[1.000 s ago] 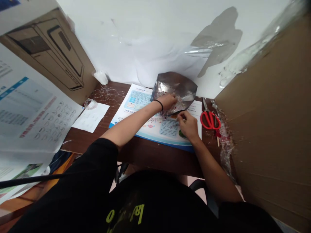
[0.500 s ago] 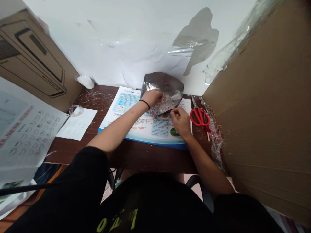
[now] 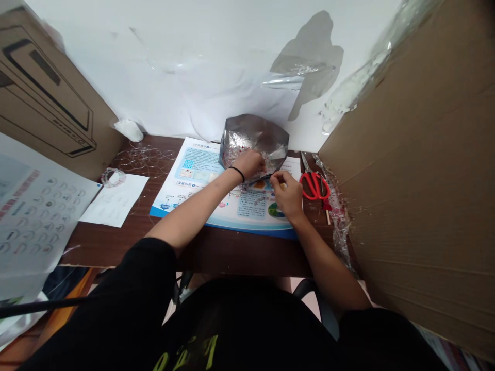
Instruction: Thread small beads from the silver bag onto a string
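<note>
As both hands (image 3: pixel 249 165) (image 3: pixel 286 195) touch it, a foil pouch (image 3: pixel 253 135) gapes open.

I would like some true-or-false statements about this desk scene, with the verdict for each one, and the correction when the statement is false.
1. The left hand wears a black wristband. True.
2. The red-handled scissors are in the right hand. False: they lie on the wooden desk, to the right of that hand, and no hand touches them.
3. The left hand rests on the silver foil bag. True.
4. The silver foil bag lies apart from the printed poster. False: it sits on the printed poster.
</note>
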The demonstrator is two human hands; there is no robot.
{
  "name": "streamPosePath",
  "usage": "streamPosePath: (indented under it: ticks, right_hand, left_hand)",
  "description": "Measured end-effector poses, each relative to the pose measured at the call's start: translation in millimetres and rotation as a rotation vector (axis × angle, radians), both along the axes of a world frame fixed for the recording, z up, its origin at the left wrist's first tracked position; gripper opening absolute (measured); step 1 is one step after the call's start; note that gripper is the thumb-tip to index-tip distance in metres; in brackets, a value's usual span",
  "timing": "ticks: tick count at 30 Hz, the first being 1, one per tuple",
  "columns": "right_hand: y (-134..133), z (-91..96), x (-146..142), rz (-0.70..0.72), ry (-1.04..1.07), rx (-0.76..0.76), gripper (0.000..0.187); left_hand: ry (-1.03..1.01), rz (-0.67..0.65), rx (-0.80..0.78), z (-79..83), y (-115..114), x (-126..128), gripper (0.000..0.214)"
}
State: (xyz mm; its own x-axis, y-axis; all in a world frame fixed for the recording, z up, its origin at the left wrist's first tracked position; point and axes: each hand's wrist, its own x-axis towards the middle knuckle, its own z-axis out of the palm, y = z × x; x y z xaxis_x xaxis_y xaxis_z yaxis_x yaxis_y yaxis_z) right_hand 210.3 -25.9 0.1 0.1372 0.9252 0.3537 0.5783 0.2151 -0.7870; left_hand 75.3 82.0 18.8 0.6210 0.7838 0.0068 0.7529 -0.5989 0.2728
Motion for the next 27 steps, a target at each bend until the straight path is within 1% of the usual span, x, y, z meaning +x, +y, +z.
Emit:
streamPosePath:
  ticks: [3,5,6,8,10,11,13,15,17,20,25,27]
  right_hand:
    - [1,-0.9,1,-0.008,0.039,0.024,0.015]
    - [2,-1.5,1,-0.009,0.05,0.036,0.015]
    - [2,-1.6,1,-0.009,0.049,0.039,0.016]
    - [1,-1.0,0,-0.012,0.05,0.043,0.015]
    - [0,0.8,-2,-0.015,0.066,0.041,0.014]
    - [-1,2.1,-4,-0.018,0.076,0.039,0.014]
    - [-5,4.7,-8,-0.017,0.093,0.031,0.012]
    - [-8,6.6,-13,0.001,0.104,0.035,0.011]
    - [-12,6.9,-17,0.032,0.095,0.061,0.009]
    - [-15,4.9,-22,0.081,0.037,0.112,0.009]
    - [-15,1.0,-25,0.074,-0.136,0.192,0.009]
    - [-15,0.5,-24,0.073,-0.172,0.218,0.009]
  left_hand:
    - [-0.197,0.067,0.073,-1.0,4,-8,0.023]
    - [-0.348,0.134,0.05,-0.6,3,-13,0.02]
    - [-0.431,0.168,-0.003,-0.3,0,-16,0.02]
    - [-0.63,0.226,-0.204,-1.0,-11,-22,0.021]
    - [-0.866,0.241,-0.476,-5.4,-28,-29,0.023]
    - [-0.982,0.222,-0.599,-9.4,-38,-32,0.025]
    - [-1.235,0.201,-0.776,-20.7,-59,-38,0.026]
    - [-1.407,0.198,-0.943,-33.5,-75,-43,0.027]
    - [-1.476,0.195,-1.044,-44.3,-85,-45,0.026]
    - [-1.498,0.184,-1.102,-51.5,-88,-44,0.026]
    - [-1.491,0.222,-1.155,-46.7,-84,-42,0.036]
    - [-1.481,0.247,-1.153,-44.7,-85,-42,0.036]
